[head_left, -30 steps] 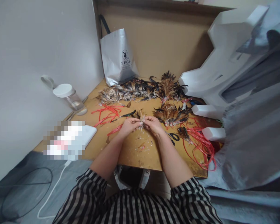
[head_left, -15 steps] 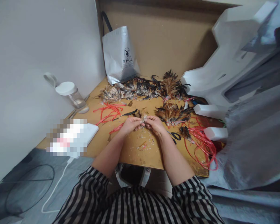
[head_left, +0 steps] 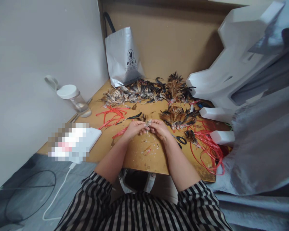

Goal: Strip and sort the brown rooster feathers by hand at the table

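Observation:
A small bunch of brown and pale feathers [head_left: 147,117] is pinched between both hands above the middle of the table. My left hand [head_left: 135,127] grips it from the left and my right hand [head_left: 158,127] from the right, fingertips nearly meeting at the quill ends. To the right lies a row of tied brown feather bunches [head_left: 179,118]. Beside my right wrist are black-handled scissors [head_left: 181,140], partly covered by the arm. Red plastic strips [head_left: 113,114] and a dark feather [head_left: 132,117] lie left of the hands.
Feather heaps [head_left: 142,91] line the back, before a silver bag [head_left: 124,57]. A bottle [head_left: 73,98] and a white device with a cable [head_left: 94,136] stand left. Red strips [head_left: 208,150] trail off the right, beside white foam pieces [head_left: 223,137]. Scraps [head_left: 146,150] litter the front.
Both hands keep almost the same place and the same pinch on the feather bunch. Nothing else has visibly moved beyond a slight camera shift.

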